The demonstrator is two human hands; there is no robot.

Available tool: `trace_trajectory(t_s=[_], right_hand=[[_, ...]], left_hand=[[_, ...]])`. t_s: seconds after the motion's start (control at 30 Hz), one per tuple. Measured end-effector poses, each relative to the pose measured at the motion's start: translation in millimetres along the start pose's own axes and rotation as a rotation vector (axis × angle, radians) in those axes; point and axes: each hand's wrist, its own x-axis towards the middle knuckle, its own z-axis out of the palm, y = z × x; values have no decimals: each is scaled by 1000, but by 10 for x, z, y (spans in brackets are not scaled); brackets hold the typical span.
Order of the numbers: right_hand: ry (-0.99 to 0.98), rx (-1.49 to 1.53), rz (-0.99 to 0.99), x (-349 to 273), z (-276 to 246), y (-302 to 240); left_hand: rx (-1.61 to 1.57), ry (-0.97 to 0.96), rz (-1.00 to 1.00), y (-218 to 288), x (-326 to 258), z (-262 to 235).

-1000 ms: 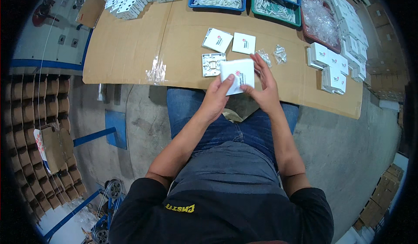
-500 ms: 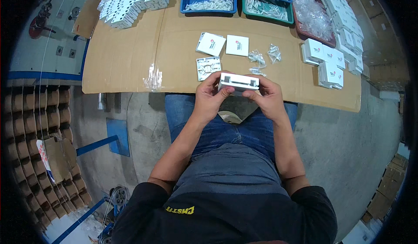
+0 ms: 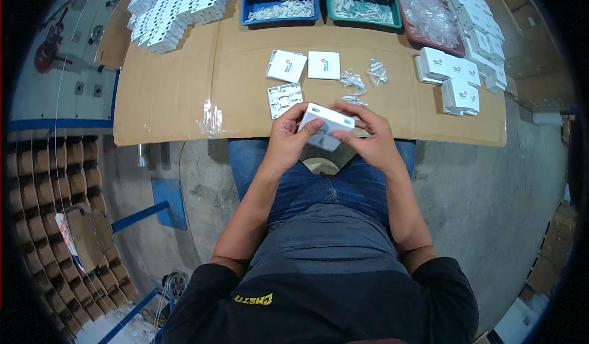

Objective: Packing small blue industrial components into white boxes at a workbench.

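A white, square plastic switch housing (image 3: 329, 123) is tilted between my hands, just off the table's near edge. Two slots show along its upper edge. My left hand (image 3: 287, 137) grips its left side, thumb on the near face and fingers behind. Round the right end curl the thumb and fingers of my right hand (image 3: 373, 137); some fingertips are hidden behind it. Just beyond lie a white open-backed frame (image 3: 284, 100), a white square plate on another piece (image 3: 286, 65), and a second square plate (image 3: 324, 65). Small clear bags of screws and plugs (image 3: 353, 81) lie close by.
Cardboard covers the table (image 3: 178, 92). White housings stand stacked at far left (image 3: 184, 10) and on the right (image 3: 460, 92). Along the back sit a blue tray of white plugs (image 3: 281, 10), a green tray (image 3: 363, 11) and a red tray of clear bags (image 3: 429, 16).
The housing has turned in my hands, so its slotted edge now slants down to the right and more of its face shows. My right fingers have shifted along it.
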Motion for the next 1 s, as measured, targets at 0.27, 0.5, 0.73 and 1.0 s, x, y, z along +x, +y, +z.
trace_trajectory(t_s=[0.27, 0.5, 0.73, 1.0], right_hand=[[-370, -635, -370, -158, -237, -289], [-125, -521, -266, -362, -864, -125], [1146, -361, -216, -445, -2560, 396], [1314, -812, 70, -419, -3565, 1063]], left_hand=[[137, -302, -320, 33, 156, 82], [114, -312, -378, -100, 165, 355], [238, -261, -443, -151, 18, 1], [321, -213, -455, -306, -294, -396]])
